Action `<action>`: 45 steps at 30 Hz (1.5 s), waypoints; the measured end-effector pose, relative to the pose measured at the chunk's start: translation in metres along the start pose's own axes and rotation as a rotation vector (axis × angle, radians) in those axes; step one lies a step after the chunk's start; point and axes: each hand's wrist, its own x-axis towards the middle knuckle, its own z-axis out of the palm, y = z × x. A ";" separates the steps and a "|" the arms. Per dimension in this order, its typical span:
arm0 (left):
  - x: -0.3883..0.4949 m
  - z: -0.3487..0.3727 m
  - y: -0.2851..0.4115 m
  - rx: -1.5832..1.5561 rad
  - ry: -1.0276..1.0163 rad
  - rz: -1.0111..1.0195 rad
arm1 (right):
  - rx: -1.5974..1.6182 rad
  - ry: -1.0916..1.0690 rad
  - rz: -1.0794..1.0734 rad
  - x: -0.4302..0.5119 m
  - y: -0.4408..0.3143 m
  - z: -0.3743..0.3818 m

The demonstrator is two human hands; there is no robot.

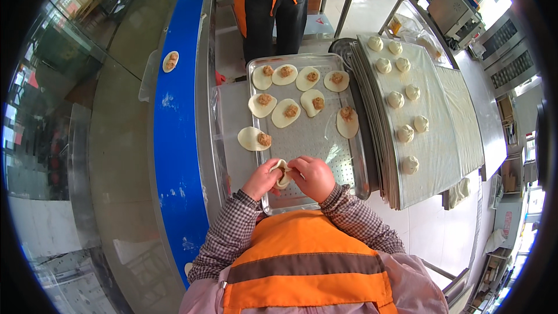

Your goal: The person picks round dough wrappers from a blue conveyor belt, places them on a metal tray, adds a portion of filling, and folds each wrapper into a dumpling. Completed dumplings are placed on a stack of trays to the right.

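Between both hands, over the near end of a perforated metal tray, is a partly gathered dough wrapper with brown filling showing inside. My left hand cups it from the left. The fingertips of my right hand pinch its upper right rim. Just beyond the left hand, an oval dough wrapper with a lump of meat filling overhangs the tray's left edge. Several more filled, open wrappers lie farther up the tray, among them one near the middle and one by the right rim.
On the right, a stack of cloth-covered trays bears several pleated buns. To the left runs a blue conveyor belt carrying a filled wrapper. Another person in an orange apron stands beyond the tray.
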 end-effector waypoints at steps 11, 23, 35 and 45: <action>0.002 0.012 -0.008 -0.538 0.028 0.232 | 0.349 0.081 0.243 -0.004 0.009 0.006; 0.008 -0.002 -0.019 -0.165 0.131 0.160 | -0.015 0.088 -0.096 -0.003 0.004 0.010; -0.006 -0.001 -0.024 -0.184 0.172 0.203 | 0.067 0.058 -0.090 0.005 -0.016 0.012; -0.023 -0.002 -0.025 -0.145 0.126 0.368 | 0.085 0.000 -0.058 0.004 -0.024 0.014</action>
